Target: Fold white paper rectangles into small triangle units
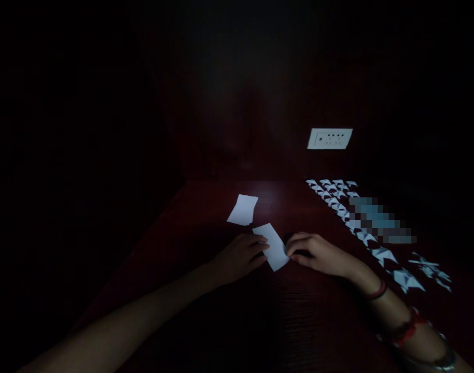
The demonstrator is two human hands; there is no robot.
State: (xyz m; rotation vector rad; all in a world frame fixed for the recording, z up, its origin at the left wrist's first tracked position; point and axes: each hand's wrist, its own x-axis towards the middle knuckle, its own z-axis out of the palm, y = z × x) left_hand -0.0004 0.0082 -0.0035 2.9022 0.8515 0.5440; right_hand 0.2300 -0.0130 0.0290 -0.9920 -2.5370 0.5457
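A small white sheet of paper (276, 248) lies at a slant on the dark red table in front of me. My left hand (242, 255) rests its outstretched, slightly parted fingertips on the sheet's left edge; a ring shows on one finger. At the right corner of the same sheet, my right hand (309, 253) pinches the paper between curled fingers and thumb. Just beyond, a stack of white paper (242, 210) lies on the table, close to the held sheet's far end.
Rows of folded white paper pieces (340, 208) run along the table's right side. Beside them are a blurred-out bluish object (380, 220) and a small heap of paper bits (431, 270). A white socket plate (330, 139) is on the back wall. Surroundings are very dark.
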